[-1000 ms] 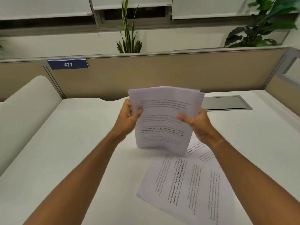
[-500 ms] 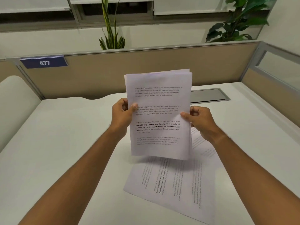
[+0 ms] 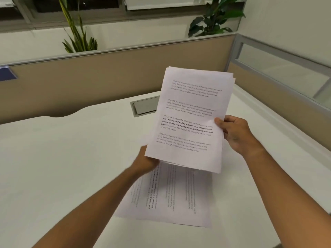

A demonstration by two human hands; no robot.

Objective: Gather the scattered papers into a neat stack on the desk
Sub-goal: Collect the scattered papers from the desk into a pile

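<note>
A bundle of printed white papers [image 3: 191,119] is held upright above the white desk [image 3: 62,158], its top edges slightly uneven. My right hand [image 3: 234,133] grips the bundle's right edge, thumb on the front page. My left hand [image 3: 145,161], blurred, is at the bundle's lower left corner, mostly under it; its grip is unclear. Loose printed sheets [image 3: 172,196] lie flat on the desk below the bundle, turned sideways, partly hidden by the bundle and my left forearm.
A grey cable hatch [image 3: 144,106] is set into the desk behind the bundle. Beige partition walls [image 3: 107,74] close the back and right sides. Two green plants [image 3: 77,31] stand behind the partition. The desk's back edge has a curved cut-out at left.
My left hand has dropped from the bundle's left edge to its lower left corner. The bundle has tilted and shifted right. The camera has turned left to right.
</note>
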